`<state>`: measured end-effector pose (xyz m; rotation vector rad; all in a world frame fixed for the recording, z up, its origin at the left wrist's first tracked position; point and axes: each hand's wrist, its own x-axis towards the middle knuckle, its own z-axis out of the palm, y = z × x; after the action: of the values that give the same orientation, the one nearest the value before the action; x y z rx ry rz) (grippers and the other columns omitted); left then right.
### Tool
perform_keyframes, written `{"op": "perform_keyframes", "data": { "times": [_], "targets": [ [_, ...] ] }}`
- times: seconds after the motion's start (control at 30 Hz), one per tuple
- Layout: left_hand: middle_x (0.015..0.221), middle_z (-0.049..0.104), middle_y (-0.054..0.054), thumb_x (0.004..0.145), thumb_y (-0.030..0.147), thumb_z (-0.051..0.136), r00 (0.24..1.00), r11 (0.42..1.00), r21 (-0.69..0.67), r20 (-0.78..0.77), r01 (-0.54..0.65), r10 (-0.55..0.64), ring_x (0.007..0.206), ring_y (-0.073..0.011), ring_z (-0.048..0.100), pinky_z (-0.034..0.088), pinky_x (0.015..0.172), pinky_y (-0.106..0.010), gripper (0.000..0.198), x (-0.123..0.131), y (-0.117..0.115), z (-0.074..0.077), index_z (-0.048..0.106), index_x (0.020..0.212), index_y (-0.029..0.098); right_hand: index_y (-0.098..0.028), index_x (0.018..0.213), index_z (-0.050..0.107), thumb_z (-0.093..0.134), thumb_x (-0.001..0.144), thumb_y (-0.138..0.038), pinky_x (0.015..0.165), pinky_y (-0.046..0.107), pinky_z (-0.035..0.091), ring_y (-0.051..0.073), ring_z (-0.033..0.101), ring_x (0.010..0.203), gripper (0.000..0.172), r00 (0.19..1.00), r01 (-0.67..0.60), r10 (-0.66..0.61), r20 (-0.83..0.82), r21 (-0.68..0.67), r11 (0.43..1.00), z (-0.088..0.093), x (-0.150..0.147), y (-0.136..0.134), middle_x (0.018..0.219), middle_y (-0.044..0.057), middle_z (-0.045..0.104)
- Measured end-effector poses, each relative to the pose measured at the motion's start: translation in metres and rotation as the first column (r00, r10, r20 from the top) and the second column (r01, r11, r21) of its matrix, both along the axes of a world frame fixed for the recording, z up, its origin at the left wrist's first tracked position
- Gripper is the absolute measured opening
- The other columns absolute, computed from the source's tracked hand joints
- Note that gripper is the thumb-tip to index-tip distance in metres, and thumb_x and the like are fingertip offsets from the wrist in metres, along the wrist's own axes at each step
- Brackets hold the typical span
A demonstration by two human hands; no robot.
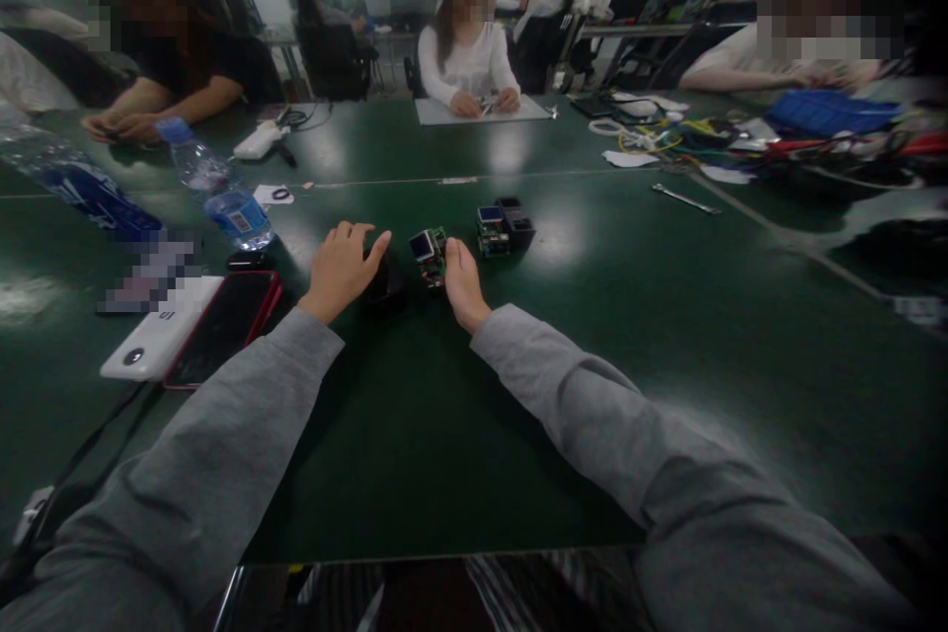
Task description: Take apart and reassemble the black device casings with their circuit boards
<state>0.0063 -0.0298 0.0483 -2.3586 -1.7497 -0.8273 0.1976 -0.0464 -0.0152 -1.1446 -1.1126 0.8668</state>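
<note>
My right hand (465,284) grips a small green circuit board (428,255) by its right side; a little square screen sits on the board. To its left, my left hand (341,267) has its fingers spread and its thumb apart. A dark black part (383,286), perhaps a housing, lies on the table beside and partly behind that thumb; its shape is hard to make out. Just beyond my right hand stands a second circuit board (491,231) with a screen, against a black plastic case (516,223).
On the left are a phone with a red edge (226,331), a white power bank (152,341) and a water bottle (222,188). A wrench (685,199) and tangled cables (667,133) lie to the right. Other people sit across the green table (459,454).
</note>
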Motion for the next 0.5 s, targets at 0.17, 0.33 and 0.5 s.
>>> {"op": "perform_keyframes", "data": {
  "times": [0.17, 0.33, 0.5],
  "targets": [
    [0.135, 0.059, -0.015, 0.102, 0.066, 0.029, 0.972, 0.968, 0.154, 0.097, 0.197, -0.213, 0.128, -0.0295, 0.053, 0.041, 0.107, -0.046, 0.064, 0.025, -0.021, -0.002, 0.055, 0.137, 0.019, -0.023, 0.088, 0.054, 0.03, 0.086, -0.087, 0.089, 0.044, 0.049, 0.024, 0.06, 0.09, 0.068, 0.995, 0.071, -0.073, 0.071, 0.033, 0.997, 0.005, 0.001, -0.002, 0.09, 0.006, 0.062],
    [0.154, 0.045, -0.018, 0.093, 0.076, 0.043, 0.92, 0.914, 0.115, -0.008, 0.39, -0.392, 0.14, -0.0335, 0.045, 0.034, 0.114, -0.048, 0.08, 0.042, -0.041, -0.015, 0.041, 0.149, 0.019, -0.024, 0.087, 0.053, 0.031, 0.087, -0.085, 0.092, 0.041, 0.048, 0.024, 0.059, 0.093, 0.065, 0.994, 0.084, -0.086, 0.062, 0.043, 0.996, 0.005, 0.003, 0.0, 0.09, 0.006, 0.061],
    [0.158, 0.039, -0.019, 0.092, 0.074, 0.048, 0.906, 0.901, 0.098, -0.078, 0.422, -0.416, 0.142, -0.034, 0.045, 0.037, 0.112, -0.047, 0.082, 0.037, -0.037, -0.023, 0.036, 0.153, 0.019, -0.024, 0.09, 0.055, 0.035, 0.093, -0.077, 0.094, 0.04, 0.049, 0.022, 0.06, 0.095, 0.056, 0.998, 0.053, -0.054, 0.019, 0.032, 0.998, 0.004, 0.003, 0.001, 0.094, 0.005, 0.063]
  ]
}}
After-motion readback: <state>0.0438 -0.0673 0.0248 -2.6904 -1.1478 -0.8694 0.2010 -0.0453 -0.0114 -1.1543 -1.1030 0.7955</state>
